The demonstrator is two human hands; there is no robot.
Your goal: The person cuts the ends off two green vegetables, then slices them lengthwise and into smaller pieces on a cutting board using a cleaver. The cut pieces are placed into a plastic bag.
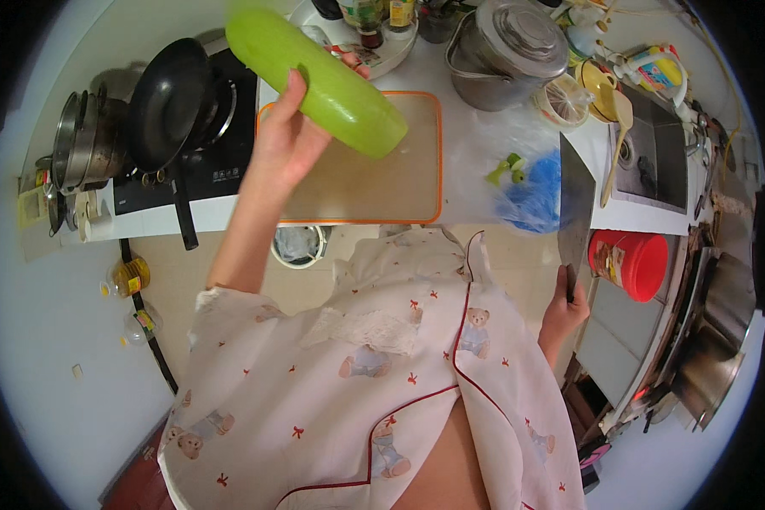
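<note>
My left hand (296, 131) grips a long pale-green gourd (319, 83), raised and tilted above an orange-rimmed cutting board (363, 191). The thumb lies across the gourd's near side, and some fingertips show beyond it. Off to the right, my right hand (562, 309) is closed around the dark handle of a broad-bladed cleaver (575, 191). Its blade points away from me, over the counter's front edge. Left of the blade, several green trimmings (509, 169) lie on clear plastic beside a blue plastic bag (539, 194).
A black frying pan (169, 105) rests at the induction cooktop (220, 182), its handle jutting past the counter edge. A lidded metal pot (507, 54) stands at the back. The sink (653, 156) is at right, with a red bucket (631, 264) below. A bin (298, 245) sits under the board.
</note>
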